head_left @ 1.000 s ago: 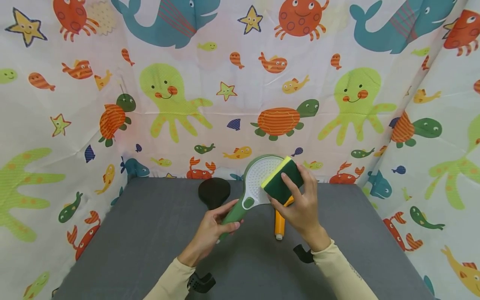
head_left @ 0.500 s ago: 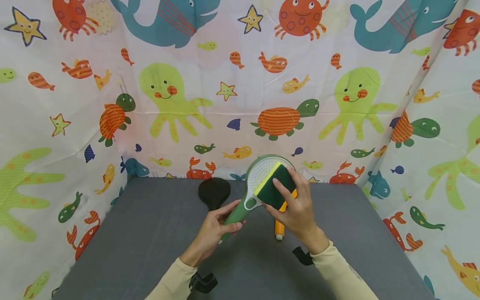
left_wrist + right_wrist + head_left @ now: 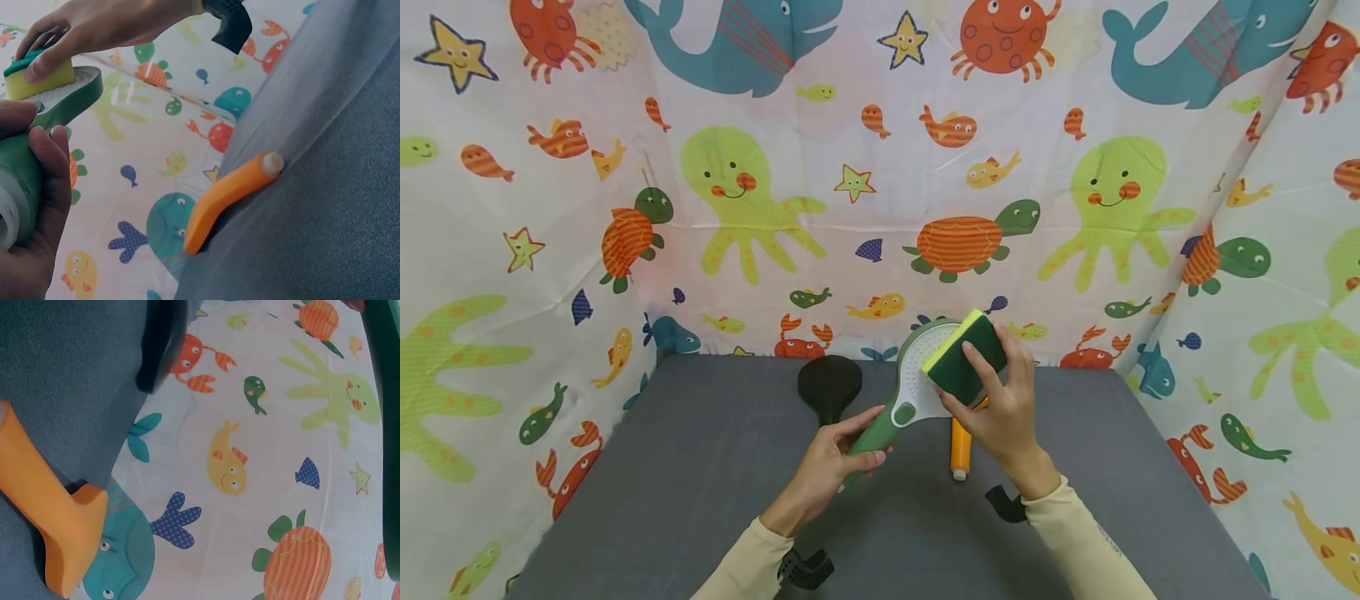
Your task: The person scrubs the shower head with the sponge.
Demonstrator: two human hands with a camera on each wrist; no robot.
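Just below the centre of the head view, left hand [image 3: 829,463] curled round the green plastic handle of a round, white-faced perforated paddle-shaped utensil [image 3: 917,379], held above the grey felt-like tabletop [image 3: 700,467] with the long axis slanting from lower left at the handle to upper right at the head. Right hand [image 3: 1000,408] pinching a yellow-and-dark-green rectangular scouring sponge [image 3: 964,357], thumb below and fingers on top, yellow side pressed against the upper right of the white face. Lying on the tabletop beneath: an orange plastic tool [image 3: 958,442] pointing toward the lower frame edge, and, left of the utensil's head, a black rounded paddle-like object [image 3: 829,385].
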